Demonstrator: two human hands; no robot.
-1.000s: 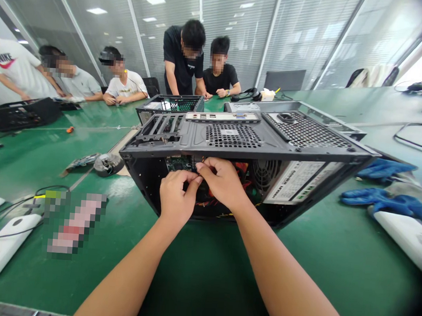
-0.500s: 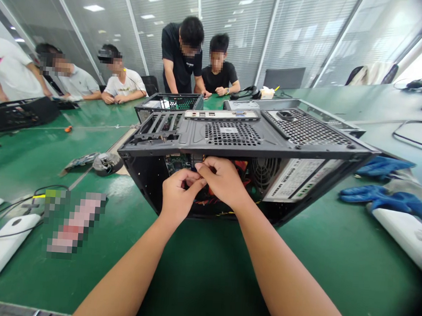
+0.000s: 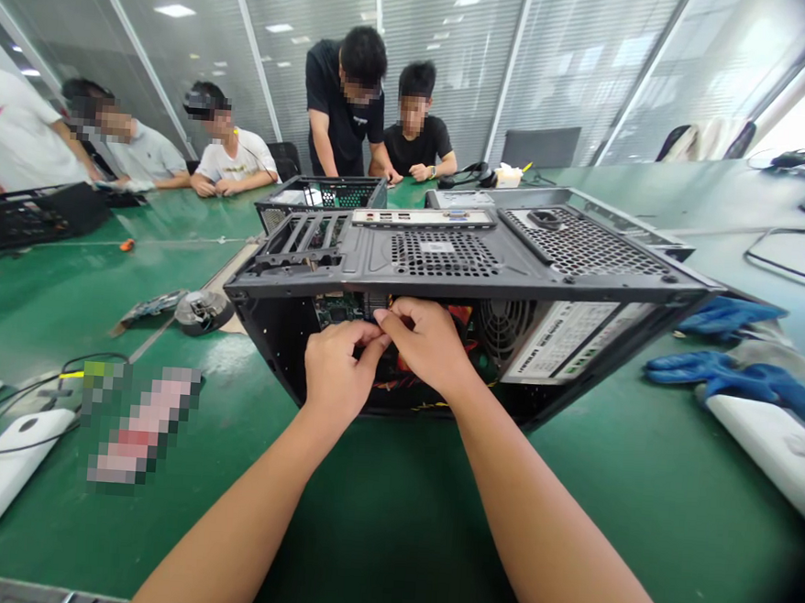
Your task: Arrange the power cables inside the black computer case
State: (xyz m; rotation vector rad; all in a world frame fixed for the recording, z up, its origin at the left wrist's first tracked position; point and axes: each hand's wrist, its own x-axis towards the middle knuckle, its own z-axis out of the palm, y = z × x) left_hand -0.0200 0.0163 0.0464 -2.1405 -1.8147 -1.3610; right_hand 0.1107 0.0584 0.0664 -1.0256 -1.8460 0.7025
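Observation:
A black computer case (image 3: pixel 445 291) lies on the green table with its open side toward me. Both hands reach into that opening, fingertips close together. My left hand (image 3: pixel 339 361) is closed in a pinch, and my right hand (image 3: pixel 427 340) is also pinched; whatever lies between the fingers is too small or hidden to name. Behind the fingers part of a motherboard (image 3: pixel 337 309) shows, with a dark finned block (image 3: pixel 376 303) above the fingertips. To the right sit a fan (image 3: pixel 506 325) and the labelled power supply (image 3: pixel 558 343). Coloured cables hang below the hands, partly covered.
Blue gloves (image 3: pixel 728 372) and a white device (image 3: pixel 768 446) lie to the right. At left are a hard drive (image 3: pixel 203 311), a white device (image 3: pixel 11 472) with a cable, and a blurred-out item (image 3: pixel 149 426). Other cases and several people are across the green table (image 3: pixel 387 521).
My left hand has shifted slightly left and up, its thumb and fingers still pinched near the right fingertips. The right hand and the case are almost unmoved.

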